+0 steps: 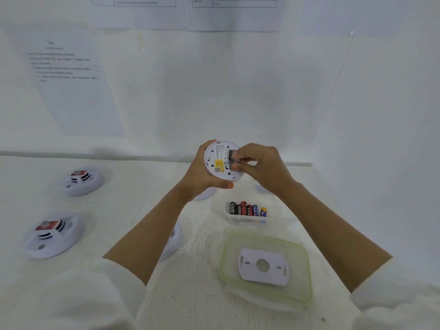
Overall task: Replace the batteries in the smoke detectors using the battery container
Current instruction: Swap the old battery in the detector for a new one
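White sleeves, L (pixel 83 294) & R (pixel 400 294), sit nearest the cam, with bare forearms reaching fwd over the table (pixel 190 301). The R hand (pixel 259 165) has its fingertips (pixel 238 163) curled tight, pinching a small dark item (pixel 234 156) at the open battery bay. It looks like a battery end, but can't tell for sure. The L hand (pixel 202 173) grips the smoke detector (pixel 217 160) by its rim, fingers wrapped behind and thumb under the lower edge. The detector is held up off the table, back side tilted toward the cam, yellow label showing. Just below the hands, the clear battery container (pixel 246 220) stands on the table w/ batteries (pixel 247 208) upright in a row. Closer in, the green-rimmed lid (pixel 298 260) lies flat w/ a white mounting plate (pixel 250 272) resting on it. One detector (pixel 175 239) is partly hidden under the L forearm, and another white disc (pixel 206 194) peeks out behind the L wrist. Two more detectors, far one (pixel 82 181) & near one (pixel 53 234), lie well apart on the L side, both w/ red-topped vents. The tabletop is white and rough. Its back edge meets a white wall w/ printed sheets (pixel 71 79), and a white side panel closes the R. Bare tabletop runs between the L detectors and the L forearm, and also R of the container.
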The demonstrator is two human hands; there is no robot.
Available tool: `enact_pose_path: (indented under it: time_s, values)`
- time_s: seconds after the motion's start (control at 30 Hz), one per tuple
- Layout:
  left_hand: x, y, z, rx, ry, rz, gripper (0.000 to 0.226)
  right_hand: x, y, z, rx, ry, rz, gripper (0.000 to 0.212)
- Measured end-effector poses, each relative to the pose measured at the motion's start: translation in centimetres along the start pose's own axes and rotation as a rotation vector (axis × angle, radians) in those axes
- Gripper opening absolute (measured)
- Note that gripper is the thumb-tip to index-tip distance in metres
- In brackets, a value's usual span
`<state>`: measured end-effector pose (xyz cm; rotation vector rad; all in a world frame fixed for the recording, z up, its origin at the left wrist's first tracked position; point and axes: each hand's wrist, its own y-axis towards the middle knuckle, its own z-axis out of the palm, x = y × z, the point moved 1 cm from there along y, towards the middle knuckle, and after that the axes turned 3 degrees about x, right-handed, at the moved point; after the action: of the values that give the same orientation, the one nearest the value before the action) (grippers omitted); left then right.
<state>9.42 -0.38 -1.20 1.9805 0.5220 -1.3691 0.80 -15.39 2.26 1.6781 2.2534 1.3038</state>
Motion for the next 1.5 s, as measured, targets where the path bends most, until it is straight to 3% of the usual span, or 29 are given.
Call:
enact_pose_path:
  time_s: [0.2, 0.37, 0.5, 0.63, 1.0, 1.17, 1.3, 1.43, 1.5]
  values:
    - [-0.6, 0.1, -0.2, 0.011, -0.010, 0.000, 0.100, -0.4, 0.0, -0.4, 0.145, -0.013, 0.003, 0.020]
    - [-1.5, 0.6, 0.2, 0.025, -0.054, 0.019, 0.097, -1.0, 1.4, -1.7, 0.084, -0.005, 0.139, 0.031]
    - [-1.5, 0.7, 0.6, 0.033, -0.089, 0.007, 0.095, -1.8, 1.8, -2.2, 0.208, 0.219, 0.384, 0.045]
    - [-1.2, 0.8, 0.8, 0.035, -0.094, 0.011, 0.095, -2.4, 1.4, -1.5, 0.216, 0.535, 0.451, 0.042]
    - [-0.5, 1.3, 1.0, 0.014, -0.074, -0.001, 0.103, -3.4, 2.4, -0.7, 0.180, 0.593, 0.510, 0.034]
    - [-0.3, 1.7, 0.9, -0.017, -0.054, -0.003, 0.106, -3.8, 2.7, -0.4, 0.146, 0.494, 0.452, 0.035]
    - [-0.2, 2.0, 0.9, -0.013, -0.074, -0.002, 0.104, -3.8, 2.6, -0.7, 0.162, 0.591, 0.449, 0.035]
    - [0.0, 2.1, 0.7, 0.003, -0.093, -0.018, 0.102, -4.3, 2.5, -1.3, 0.207, 0.670, 0.516, 0.019]
    - [0.3, 2.1, 0.6, -0.003, -0.088, -0.025, 0.101, -5.3, 2.5, -1.8, 0.125, 0.748, 0.614, 0.013]
